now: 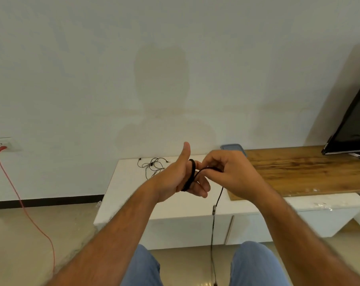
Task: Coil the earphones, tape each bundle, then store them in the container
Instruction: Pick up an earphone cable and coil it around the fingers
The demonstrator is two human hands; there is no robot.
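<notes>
Container [234, 148] contents hidden behind right hand [230, 172] pinching earphone cable [190, 176]

Low white cabinet [121, 195] past my hands.
Loose earphones [153, 165] lie beyond my left hand [181, 178]; a wooden board [298, 170] sits right of my right hand [226, 172].

Pale, off-white wall [175, 58], plain, with faint stains and a soft shadow near its middle. Dark skirting strip [44, 200] along the wall's foot at left. Glossy beige floor [20, 244]. White wall socket [4, 144] low on the left, a red cable [30, 215] trailing from it down to the floor. Low white cabinet [175, 223] against the wall; wood-grain top [309, 172] over its right part. Black flat screen [356, 124] standing tilted at far right.
</notes>
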